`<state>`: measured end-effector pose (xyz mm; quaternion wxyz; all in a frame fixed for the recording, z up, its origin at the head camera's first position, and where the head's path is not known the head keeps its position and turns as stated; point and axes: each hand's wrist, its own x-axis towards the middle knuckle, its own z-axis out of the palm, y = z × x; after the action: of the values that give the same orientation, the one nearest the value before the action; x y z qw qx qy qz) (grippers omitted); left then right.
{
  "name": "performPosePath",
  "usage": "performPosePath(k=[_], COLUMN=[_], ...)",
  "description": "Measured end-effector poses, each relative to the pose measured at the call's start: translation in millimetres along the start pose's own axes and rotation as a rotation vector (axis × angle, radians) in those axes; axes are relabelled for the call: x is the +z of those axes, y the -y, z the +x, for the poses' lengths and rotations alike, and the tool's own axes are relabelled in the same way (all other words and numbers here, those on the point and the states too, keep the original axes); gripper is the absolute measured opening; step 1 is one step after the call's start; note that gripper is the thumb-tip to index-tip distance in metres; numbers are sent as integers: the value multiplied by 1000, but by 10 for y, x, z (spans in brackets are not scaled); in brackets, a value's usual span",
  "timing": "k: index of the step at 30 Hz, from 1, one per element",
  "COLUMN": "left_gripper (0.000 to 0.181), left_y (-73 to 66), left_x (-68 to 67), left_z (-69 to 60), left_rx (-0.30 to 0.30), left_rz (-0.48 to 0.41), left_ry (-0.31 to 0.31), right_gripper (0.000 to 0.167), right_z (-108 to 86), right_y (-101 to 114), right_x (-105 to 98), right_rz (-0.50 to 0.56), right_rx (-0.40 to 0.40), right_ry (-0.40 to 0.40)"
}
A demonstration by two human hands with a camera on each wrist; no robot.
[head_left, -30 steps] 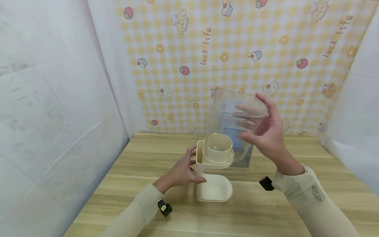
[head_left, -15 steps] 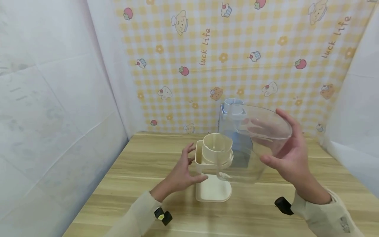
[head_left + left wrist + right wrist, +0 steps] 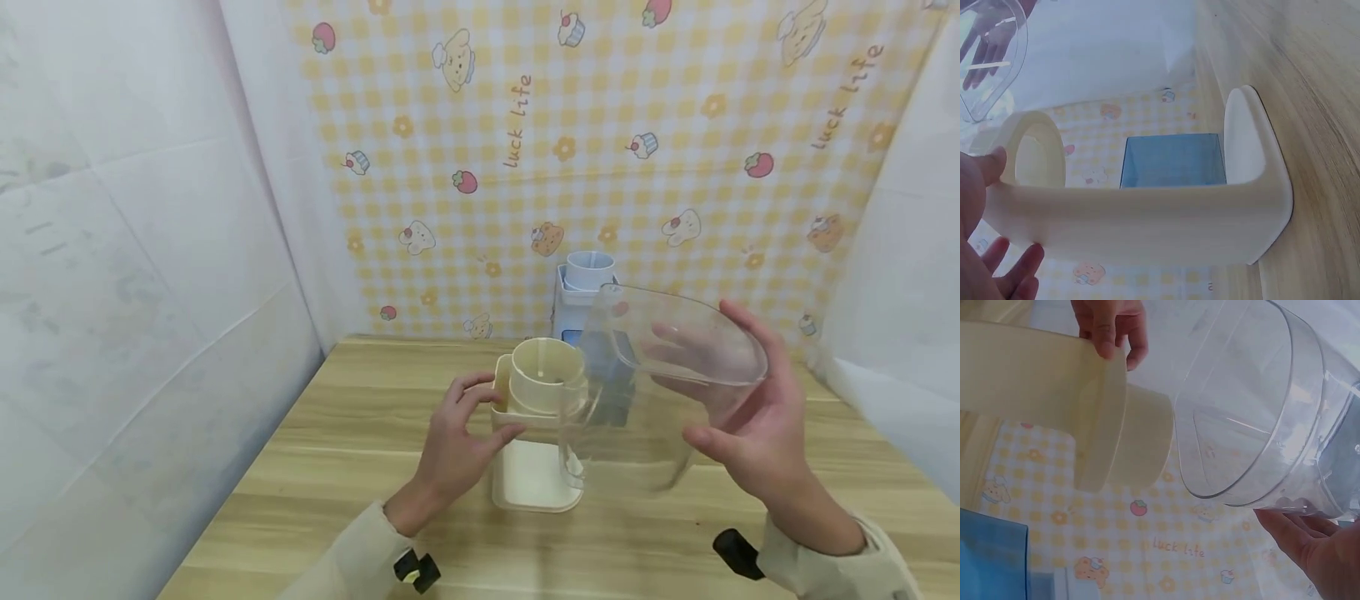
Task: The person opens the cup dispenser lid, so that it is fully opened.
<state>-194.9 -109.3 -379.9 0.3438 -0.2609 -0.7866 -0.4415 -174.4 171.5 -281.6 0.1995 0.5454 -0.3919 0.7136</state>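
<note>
A cream plastic stand stands upright on the table, with a flat base, a column and a round cup on its upper shelf. At the top left of the stand is my left hand, its thumb and fingers on either side of the upper part. In the left wrist view the thumb lies against the cup's end of the stand. My right hand grips a clear plastic container, tilted, to the right of the stand. In the head view the container overlaps the stand's right edge; the right wrist view shows its rim near the cup.
Behind, against the checked cloth, stands a similar light blue stand with a see-through blue bin at its front. The wooden table extends to both sides, and a white cloth wall rises at the left.
My right hand has carried the clear container right and down, from over the cup to beside the stand. My left hand has moved up to the stand's top corner.
</note>
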Motion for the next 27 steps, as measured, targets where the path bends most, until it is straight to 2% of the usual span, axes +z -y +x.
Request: performPosePath(k=[3, 8, 10, 13, 15, 19, 22, 27], left_gripper=[25, 21, 22, 23, 22, 21, 26, 36], left_y=[58, 149, 193, 272, 313, 365, 378, 348], left_x=[-19, -58, -71, -81, -89, -126, -128, -75], left_z=[1, 5, 7, 9, 17, 46, 65, 89], left_rx=[7, -19, -11, 16, 19, -29, -67, -79], left_rz=[-50, -162, -214, -242, -210, -96, -43, 34], left_ry=[-24, -62, -70, -79, -91, -99, -88, -92], right_gripper=[93, 93, 92, 92, 91, 88, 90, 93], right_z=[-28, -64, -82, -121, -153, -218, -251, -278], right_y=[-7, -37, -50, -58, -56, -58, -61, -84], right_x=[15, 43, 52, 65, 70, 81, 74, 45], right_rz=[14, 34, 40, 39, 29, 21, 26, 15], right_rx=[-4, -12, -10, 5, 28, 67, 73, 82], right_ry=[0, 11, 21, 33, 35, 36, 55, 82])
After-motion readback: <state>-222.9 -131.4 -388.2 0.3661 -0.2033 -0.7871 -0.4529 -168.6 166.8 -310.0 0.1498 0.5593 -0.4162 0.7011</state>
